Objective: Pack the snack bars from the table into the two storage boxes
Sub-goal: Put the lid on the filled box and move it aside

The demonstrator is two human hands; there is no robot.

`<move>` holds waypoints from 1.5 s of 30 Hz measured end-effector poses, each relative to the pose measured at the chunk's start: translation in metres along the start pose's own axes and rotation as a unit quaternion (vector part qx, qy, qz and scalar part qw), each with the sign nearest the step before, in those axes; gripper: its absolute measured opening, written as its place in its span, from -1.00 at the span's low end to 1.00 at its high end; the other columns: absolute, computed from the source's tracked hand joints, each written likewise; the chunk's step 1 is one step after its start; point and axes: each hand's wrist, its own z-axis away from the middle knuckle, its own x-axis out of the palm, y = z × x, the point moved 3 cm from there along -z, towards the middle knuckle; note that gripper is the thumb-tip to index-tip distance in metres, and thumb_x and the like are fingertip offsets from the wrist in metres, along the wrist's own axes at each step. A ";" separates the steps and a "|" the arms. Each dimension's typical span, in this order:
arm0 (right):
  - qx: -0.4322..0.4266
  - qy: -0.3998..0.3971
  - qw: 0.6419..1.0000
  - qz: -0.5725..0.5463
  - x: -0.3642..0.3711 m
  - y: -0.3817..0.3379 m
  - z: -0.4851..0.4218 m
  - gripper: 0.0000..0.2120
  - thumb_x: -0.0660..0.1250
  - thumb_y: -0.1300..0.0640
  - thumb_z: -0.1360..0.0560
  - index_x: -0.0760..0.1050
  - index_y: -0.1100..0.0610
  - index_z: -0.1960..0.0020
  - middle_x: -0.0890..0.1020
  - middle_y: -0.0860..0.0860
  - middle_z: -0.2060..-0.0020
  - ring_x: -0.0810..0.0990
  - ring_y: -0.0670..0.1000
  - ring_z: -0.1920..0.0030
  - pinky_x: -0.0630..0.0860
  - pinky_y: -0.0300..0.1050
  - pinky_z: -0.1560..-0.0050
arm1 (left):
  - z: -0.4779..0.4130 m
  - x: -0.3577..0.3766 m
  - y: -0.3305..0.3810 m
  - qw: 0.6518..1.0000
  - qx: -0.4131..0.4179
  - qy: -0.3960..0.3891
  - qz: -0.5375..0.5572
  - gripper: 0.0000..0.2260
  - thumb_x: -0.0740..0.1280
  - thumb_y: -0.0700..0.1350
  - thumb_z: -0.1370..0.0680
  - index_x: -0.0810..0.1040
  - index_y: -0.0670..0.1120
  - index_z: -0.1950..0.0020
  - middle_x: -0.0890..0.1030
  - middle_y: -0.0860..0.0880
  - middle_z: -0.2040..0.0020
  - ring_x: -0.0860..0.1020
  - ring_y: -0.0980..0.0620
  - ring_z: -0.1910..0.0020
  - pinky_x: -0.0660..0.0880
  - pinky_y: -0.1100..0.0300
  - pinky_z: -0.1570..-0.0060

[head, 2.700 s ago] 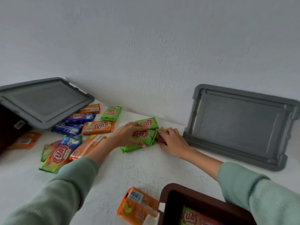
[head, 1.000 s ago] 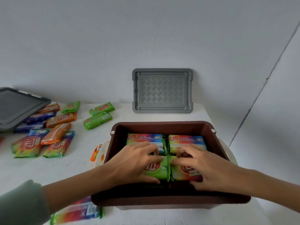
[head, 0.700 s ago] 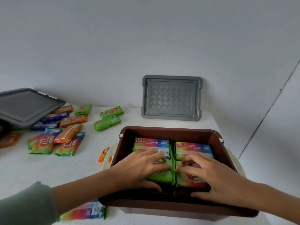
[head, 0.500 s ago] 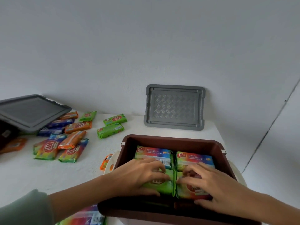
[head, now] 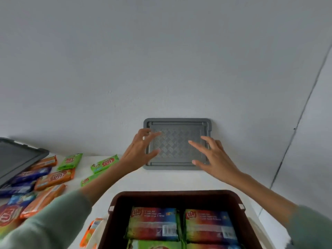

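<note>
A brown storage box (head: 176, 195) stands at the near edge, with rainbow-wrapped snack bars (head: 152, 224) lying side by side in it. A grey lid (head: 177, 144) leans upright against the back wall. My left hand (head: 142, 150) is at the lid's left edge and my right hand (head: 211, 157) at its right edge, both with fingers spread and holding nothing. I cannot tell if they touch the lid. Loose green (head: 104, 163), orange (head: 54, 177) and blue (head: 30, 175) snack bars lie on the white table (head: 161, 180) at the left.
A second grey lid (head: 16, 159) tilts over the far left, above the loose bars. An orange bar (head: 90, 230) lies just left of the brown box. The table's right edge runs close beside the box.
Both hands left the bars in the brown box and reached forward to the grey lid at the wall. The view tilted up, so only the box's far half shows.
</note>
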 end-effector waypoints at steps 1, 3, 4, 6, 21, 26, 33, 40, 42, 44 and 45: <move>0.032 -0.006 0.999 0.010 0.009 0.012 -0.014 -0.39 0.27 -0.11 -0.49 0.08 -0.20 -0.47 0.06 0.06 -0.47 0.03 0.09 -0.45 0.25 0.09 -0.41 | -0.010 0.011 -0.012 1.000 -0.028 -0.009 -0.002 -0.46 0.34 -0.04 -0.50 0.25 0.02 -0.44 0.20 -0.16 -0.40 0.29 -0.11 -0.35 0.37 -0.02 -0.31; 0.089 -0.024 0.995 0.027 0.031 0.037 -0.035 -0.34 0.25 -0.14 -0.50 0.01 -0.17 -0.49 -0.04 0.14 -0.49 -0.04 0.17 -0.47 0.21 0.11 -0.41 | -0.025 0.037 -0.037 0.995 -0.093 -0.035 0.011 -0.38 0.33 0.01 -0.50 0.12 0.06 -0.48 0.04 -0.19 -0.46 0.15 -0.19 -0.43 0.29 -0.08 -0.36; 0.112 -0.030 0.993 0.036 0.042 0.048 -0.044 -0.31 0.25 -0.15 -0.49 -0.03 -0.17 -0.50 -0.07 0.18 -0.49 -0.06 0.21 -0.47 0.22 0.13 -0.40 | -0.032 0.051 -0.049 0.992 -0.117 -0.048 0.016 -0.34 0.33 0.03 -0.50 0.04 0.09 -0.50 -0.03 -0.19 -0.47 0.08 -0.22 -0.45 0.25 -0.12 -0.37; 0.156 -0.041 0.986 0.052 0.063 0.071 -0.057 -0.26 0.26 -0.18 -0.48 -0.10 -0.17 -0.50 -0.16 0.23 -0.48 -0.09 0.28 -0.47 0.24 0.17 -0.38 | -0.044 0.077 -0.073 0.986 -0.149 -0.070 0.004 -0.26 0.32 0.10 -0.48 -0.08 0.13 -0.50 -0.15 -0.19 -0.49 -0.03 -0.29 -0.46 0.18 -0.18 -0.37; 0.194 0.051 0.973 -0.112 0.124 0.106 -0.064 -0.18 0.34 -0.01 -0.47 -0.15 -0.05 -0.50 -0.03 0.28 -0.44 0.06 0.30 -0.44 0.18 0.13 -0.40 | -0.059 0.138 -0.123 0.985 -0.145 -0.029 0.089 0.06 0.53 0.03 -0.30 -0.22 0.10 -0.49 -0.01 -0.21 -0.39 0.14 -0.24 -0.38 0.27 -0.05 -0.38; 0.179 0.054 0.973 -0.134 0.110 0.103 -0.067 -0.15 0.37 -0.03 -0.44 -0.14 -0.09 -0.50 0.09 0.27 -0.38 0.19 0.26 -0.40 0.23 0.07 -0.39 | -0.064 0.114 -0.107 0.984 -0.145 -0.005 0.101 0.04 0.55 -0.03 -0.28 -0.13 0.08 -0.51 0.01 -0.21 -0.40 0.13 -0.23 -0.40 0.24 -0.06 -0.40; 0.126 0.113 0.976 -0.135 0.034 0.066 -0.064 -0.23 0.37 -0.08 -0.43 0.00 -0.12 -0.50 0.19 0.17 -0.32 0.29 0.14 -0.34 0.34 -0.10 -0.25 | -0.063 0.027 -0.059 0.982 -0.155 0.068 0.082 -0.09 0.51 0.04 -0.32 0.01 0.14 -0.51 0.11 -0.17 -0.42 0.25 -0.15 -0.39 0.34 -0.01 -0.31; 0.129 0.107 0.973 -0.156 -0.056 0.010 -0.010 -0.40 0.33 -0.11 -0.45 0.21 -0.18 -0.44 0.33 0.14 -0.23 0.40 0.11 -0.25 0.34 -0.09 -0.21 | -0.018 -0.060 0.002 0.981 -0.171 0.088 0.015 -0.29 0.41 0.13 -0.39 0.19 0.11 -0.47 0.33 -0.18 -0.34 0.37 -0.13 -0.30 0.33 0.05 -0.27; 0.136 0.075 0.976 -0.151 -0.069 -0.007 0.020 -0.41 0.31 -0.12 -0.45 0.20 -0.19 -0.43 0.34 0.13 -0.24 0.37 0.13 -0.28 0.32 -0.08 -0.22 | 0.009 -0.076 0.019 0.982 -0.175 0.068 0.006 -0.33 0.39 0.14 -0.42 0.21 0.10 -0.47 0.38 -0.18 -0.30 0.39 -0.14 -0.28 0.32 0.08 -0.26; 0.145 0.049 0.977 -0.149 -0.075 -0.021 0.052 -0.42 0.30 -0.14 -0.45 0.21 -0.21 -0.43 0.37 0.11 -0.24 0.37 0.12 -0.29 0.31 -0.05 -0.25 | 0.039 -0.084 0.034 0.982 -0.181 0.050 -0.003 -0.35 0.36 0.16 -0.42 0.23 0.09 -0.46 0.44 -0.17 -0.25 0.43 -0.13 -0.23 0.34 0.12 -0.18; 0.151 0.040 0.976 -0.151 -0.075 -0.026 0.068 -0.43 0.30 -0.15 -0.45 0.22 -0.22 -0.42 0.39 0.11 -0.24 0.38 0.11 -0.28 0.32 -0.03 -0.26 | 0.055 -0.084 0.040 0.982 -0.187 0.041 -0.003 -0.35 0.35 0.17 -0.42 0.23 0.09 -0.46 0.45 -0.16 -0.23 0.44 -0.12 -0.21 0.35 0.14 -0.14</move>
